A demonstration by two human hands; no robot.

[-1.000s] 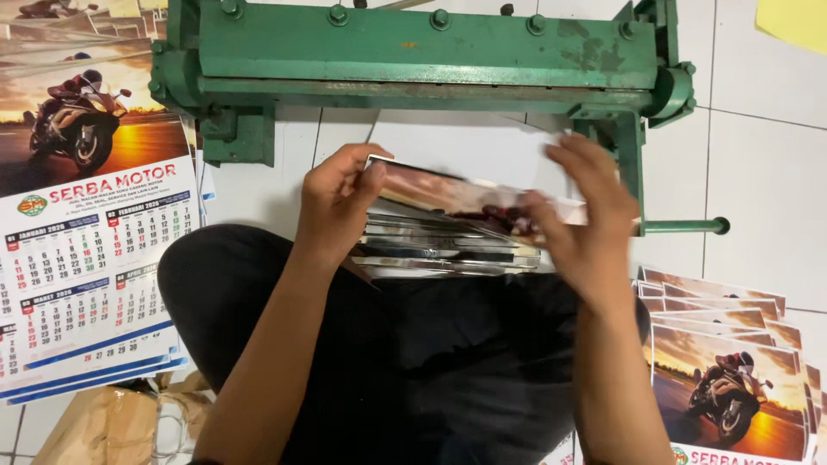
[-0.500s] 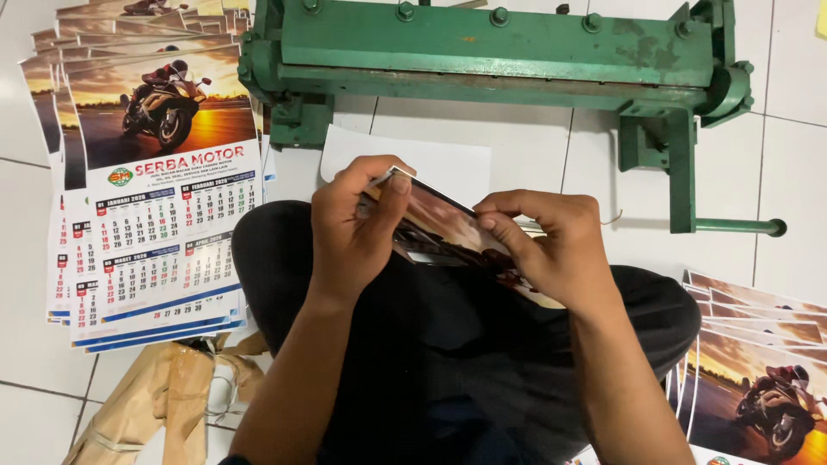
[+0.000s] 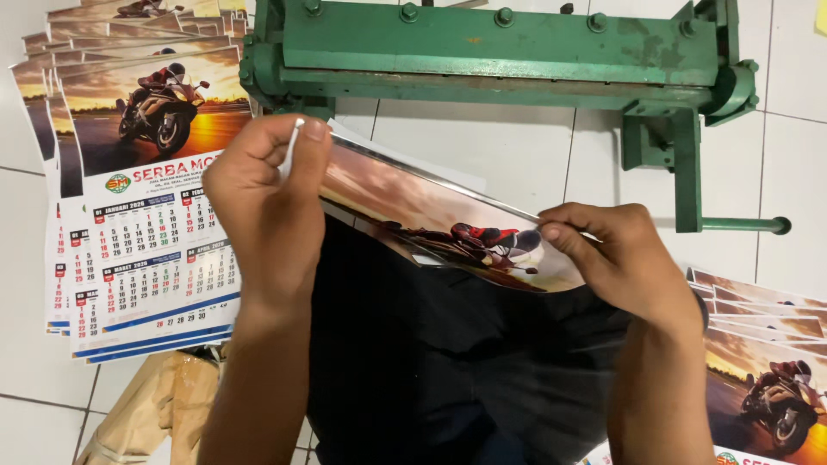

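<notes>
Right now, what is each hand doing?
Left hand: closed, pinching the calendar sheets at their upper-left end.
Right hand: closed on the same sheets' right end.

White tiled floor (image 3: pixel 534 146) under even, bright indoor light.

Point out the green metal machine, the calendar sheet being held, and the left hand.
green machine (image 3: pixel 500 56), head view, on its long front bar.
held calendar sheet (image 3: pixel 431 215), head view, on its printed face.
left hand (image 3: pixel 263 202), head view, back of hand.

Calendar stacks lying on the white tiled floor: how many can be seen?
2: a fanned stack of motorcycle calendars left of the left hand, and another at the lower right, cut off by the frame edge.
</notes>
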